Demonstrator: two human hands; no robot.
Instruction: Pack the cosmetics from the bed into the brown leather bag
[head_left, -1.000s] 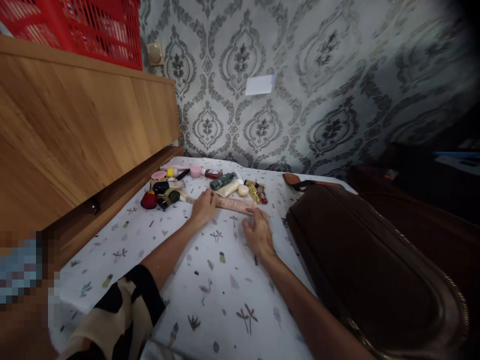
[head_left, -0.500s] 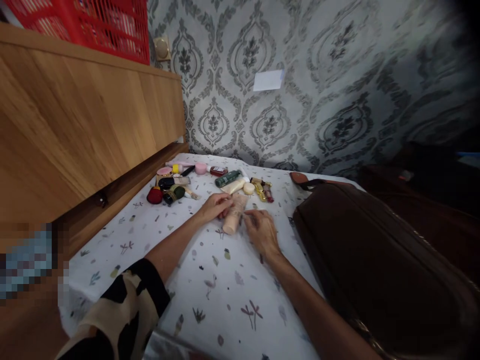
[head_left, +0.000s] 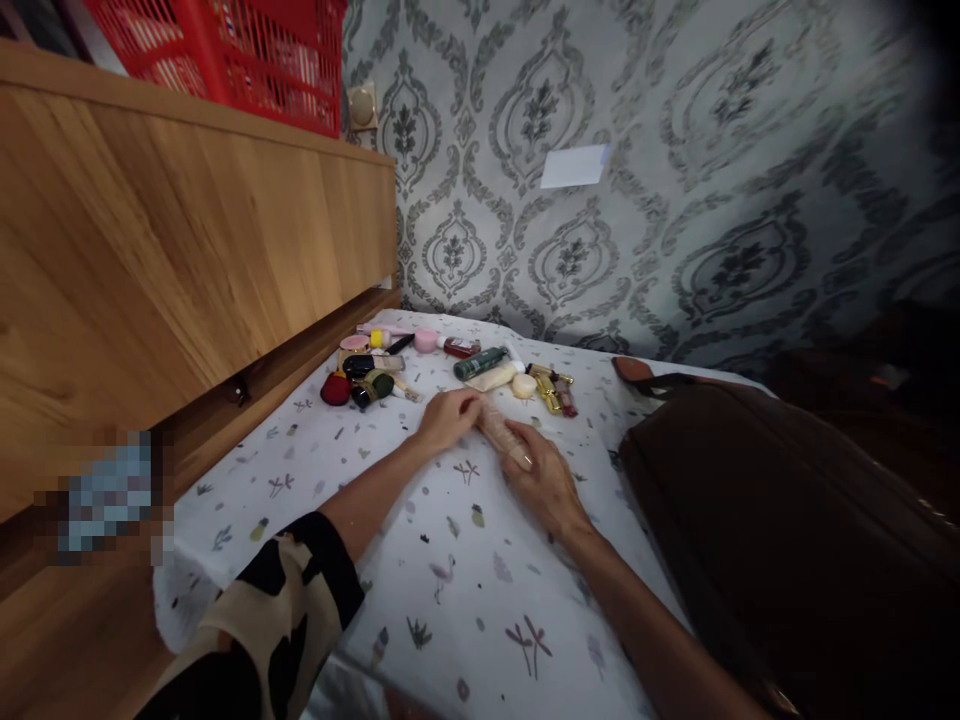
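Observation:
A beige squeeze tube (head_left: 495,428) is held at a slant just above the patterned white cloth. My left hand (head_left: 450,420) pinches its upper left end. Around its lower right part, my right hand (head_left: 541,478) is closed, hiding that end. Just beyond the hands lie a cream-coloured tube (head_left: 493,377), a dark green tube (head_left: 480,362) and a small round cream jar (head_left: 524,386). Gold-coloured cosmetic tubes (head_left: 547,391) rest to the right of the jar.
More cosmetics lie at the back left, among them a red round item (head_left: 335,389), a black-capped bottle (head_left: 373,364) and a pink jar (head_left: 426,341). A dark brown bag (head_left: 765,520) stands at the right. Wooden drawers (head_left: 202,220) carrying a red basket (head_left: 277,70) border the left.
The beige tube has turned and its lower end now points right. My right hand, beside it before, has closed on it. The view has shifted slightly left.

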